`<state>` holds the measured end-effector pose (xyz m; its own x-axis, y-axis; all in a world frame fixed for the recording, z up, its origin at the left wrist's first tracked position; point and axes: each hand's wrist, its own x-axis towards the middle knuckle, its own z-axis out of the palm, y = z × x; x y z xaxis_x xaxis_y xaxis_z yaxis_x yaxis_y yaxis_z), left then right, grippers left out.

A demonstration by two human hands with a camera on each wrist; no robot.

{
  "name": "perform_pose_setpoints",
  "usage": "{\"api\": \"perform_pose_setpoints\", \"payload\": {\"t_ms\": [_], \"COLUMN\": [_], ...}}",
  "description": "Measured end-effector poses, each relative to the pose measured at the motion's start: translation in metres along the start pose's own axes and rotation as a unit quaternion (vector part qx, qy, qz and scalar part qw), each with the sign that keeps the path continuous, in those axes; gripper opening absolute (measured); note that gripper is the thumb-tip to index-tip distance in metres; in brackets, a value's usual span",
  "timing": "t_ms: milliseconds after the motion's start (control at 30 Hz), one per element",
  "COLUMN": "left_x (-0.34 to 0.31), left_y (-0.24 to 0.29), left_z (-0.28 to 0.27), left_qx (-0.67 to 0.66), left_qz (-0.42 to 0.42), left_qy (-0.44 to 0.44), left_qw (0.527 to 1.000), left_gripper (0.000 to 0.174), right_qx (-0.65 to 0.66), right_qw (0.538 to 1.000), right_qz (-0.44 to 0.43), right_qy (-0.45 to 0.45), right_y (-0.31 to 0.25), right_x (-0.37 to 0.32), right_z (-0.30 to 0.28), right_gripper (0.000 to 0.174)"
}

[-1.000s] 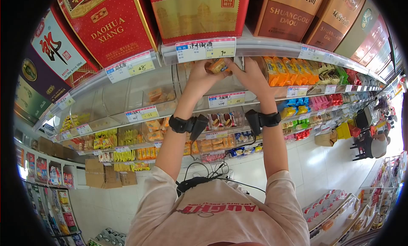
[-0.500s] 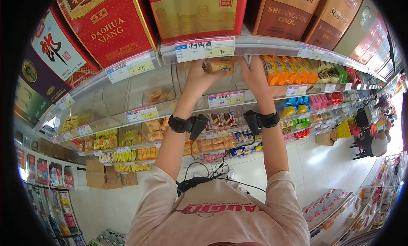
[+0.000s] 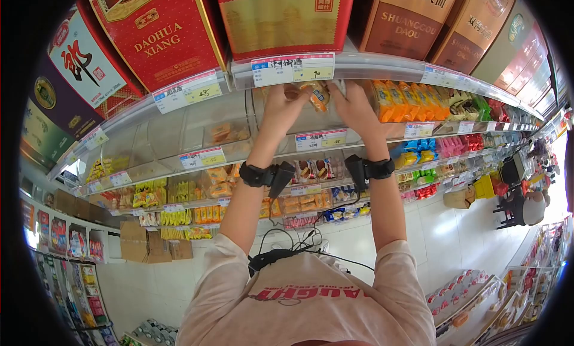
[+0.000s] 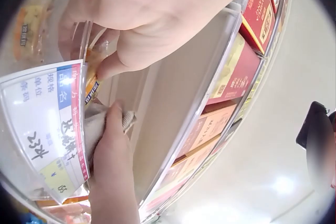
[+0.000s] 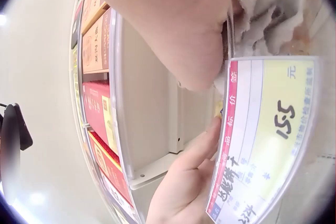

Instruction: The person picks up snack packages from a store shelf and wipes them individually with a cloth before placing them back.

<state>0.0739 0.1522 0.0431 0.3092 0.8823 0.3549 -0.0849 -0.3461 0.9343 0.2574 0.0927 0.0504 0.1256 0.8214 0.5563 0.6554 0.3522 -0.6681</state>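
In the head view, my left hand pinches a wrapped orange-and-yellow snack just under the upper shelf edge. My right hand is close beside it on the right. The left wrist view has the snack between the left hand's fingers, behind a price tag. Below it, the right hand grips a greyish cloth. Seen from the right wrist, the crumpled cloth lies at the right hand, whose fingers are partly hidden. The left hand is lower down.
Large boxed bottles stand on the shelf above. Orange snack packs fill the bin to the right, and a few packs lie in a clear bin to the left. More candy rows are below. A seated person is far right.
The snack in my left hand has turned from lying sideways to a steep slant. Both hands stay near the same place, and the head view has shifted slightly.
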Motion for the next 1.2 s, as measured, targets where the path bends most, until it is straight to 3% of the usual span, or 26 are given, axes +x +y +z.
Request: {"api": "perform_pose_setpoints", "payload": {"t_ms": [100,233,400,500,600,733,833,933,1100,1200], "left_x": [0.001,0.004,-0.003,-0.003,-0.002,-0.007,-0.006,-0.006,0.001,0.0], "left_y": [-0.001,-0.012,0.011,0.009,0.009,0.02,0.023,0.023,-0.001,0.002], "left_z": [-0.001,-0.001,-0.001,0.0,-0.002,-0.001,0.001,0.001,0.0,0.001], "left_qx": [0.004,-0.004,0.024,0.018,-0.01,0.038,-0.061,-0.049,-0.06,-0.069], "left_qz": [0.015,0.025,0.018,0.003,-0.007,-0.006,-0.067,-0.055,-0.06,-0.06], "left_qy": [-0.007,0.005,-0.093,-0.122,-0.123,-0.149,-0.15,-0.158,-0.114,-0.081], "left_qw": [1.0,1.0,0.995,0.992,0.992,0.988,0.984,0.985,0.99,0.993], "left_gripper": [0.044,0.043,0.042,0.043,0.04,0.032,0.024,0.017,0.012,0.011], "right_qx": [0.056,0.099,0.107,0.058,0.029,0.02,-0.021,-0.031,0.022,0.027], "right_qw": [0.991,0.985,0.983,0.993,0.998,0.999,0.999,0.998,1.0,0.999], "right_qz": [-0.038,-0.023,0.038,0.105,0.018,-0.036,-0.048,-0.05,-0.008,-0.03], "right_qy": [0.113,0.14,0.142,0.01,-0.052,-0.015,-0.006,0.006,-0.006,-0.02], "right_y": [-0.013,-0.011,-0.012,-0.007,-0.023,-0.003,0.002,0.0,-0.011,-0.018], "right_x": [-0.002,-0.002,-0.003,0.0,0.001,0.001,0.001,0.001,0.0,0.001], "right_z": [-0.003,-0.001,-0.001,-0.003,-0.005,-0.001,-0.001,-0.002,-0.002,-0.002], "right_gripper": [0.039,0.044,0.051,0.049,0.044,0.039,0.037,0.036,0.039,0.04]}}
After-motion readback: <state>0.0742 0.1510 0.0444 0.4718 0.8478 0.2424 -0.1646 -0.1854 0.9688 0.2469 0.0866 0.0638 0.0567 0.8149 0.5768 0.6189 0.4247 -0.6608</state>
